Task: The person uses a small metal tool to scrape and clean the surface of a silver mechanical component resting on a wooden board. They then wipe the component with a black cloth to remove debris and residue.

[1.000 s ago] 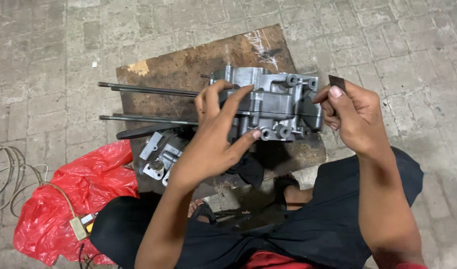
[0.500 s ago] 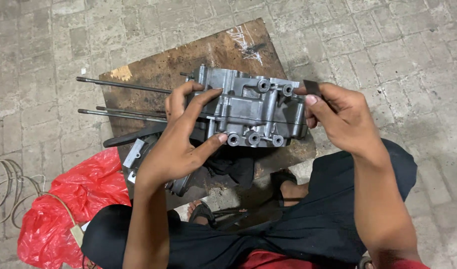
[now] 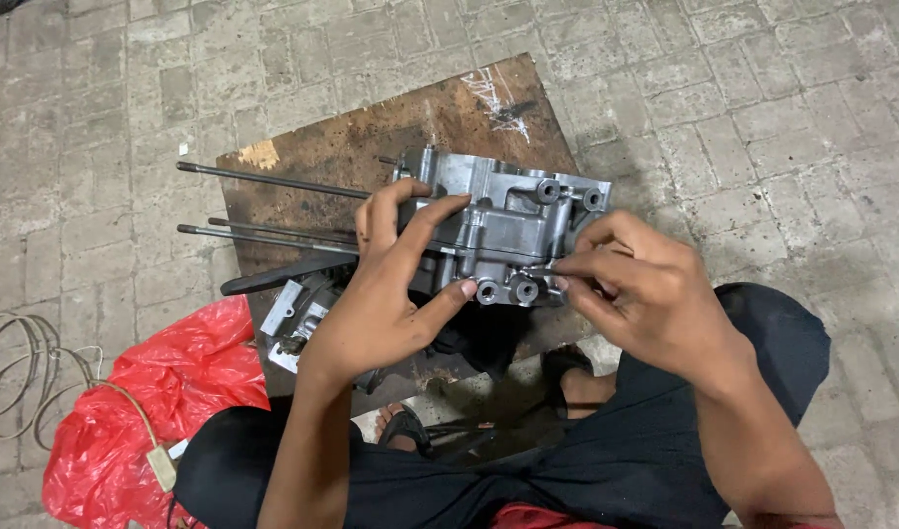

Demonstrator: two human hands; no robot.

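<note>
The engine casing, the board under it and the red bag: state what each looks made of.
Engine casing: likely cast aluminium, dull grey with moulded bosses.
Board: seemingly wood, brown, stained, chipped pale at one corner.
Red bag: thin plastic, glossy and crumpled.

This looks like an outdoor repair workshop on the ground: a paved brick floor (image 3: 763, 118), a stained wooden board (image 3: 371, 147), a metal engine part (image 3: 508, 225) and long steel rods (image 3: 263, 181).

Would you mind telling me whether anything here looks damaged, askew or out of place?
Nothing looks broken. The wooden board under the grey metal casing is stained dark, scratched white at its far corner and chipped at its left corner. A red plastic bag lies crumpled on the paving.
</note>
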